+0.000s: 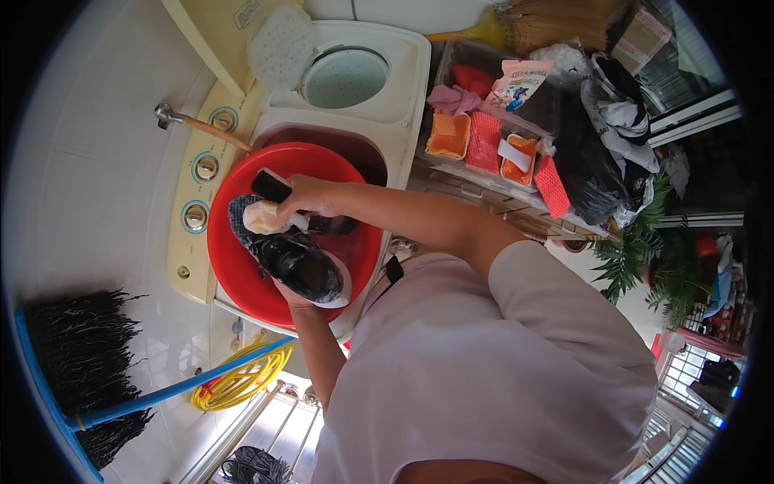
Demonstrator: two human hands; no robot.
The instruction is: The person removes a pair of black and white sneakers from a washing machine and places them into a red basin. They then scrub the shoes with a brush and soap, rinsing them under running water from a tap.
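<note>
A wet black shoe (297, 264) with a pale rim is held at a slant over a red basin (228, 278). From below, my left hand (294, 295) grips the shoe's underside, its fingers mostly hidden. My right hand (310, 198) is closed around a black brush-like block (271, 186) above the shoe's far end. Close under those fingers, a cream-white lump (263, 218) rests against the shoe; I cannot tell whether it is soap, foam or cloth. Another dark object (332, 225), perhaps a second shoe, lies in the basin beside my right wrist.
The basin sits on a twin-tub washing machine (407, 68) with a round spin opening (345, 79). A tap (165, 115) juts from the wall. At left are a black mop (76, 371) and a coiled yellow hose (242, 375). Orange trays (448, 135) and bags (592, 165) crowd the right.
</note>
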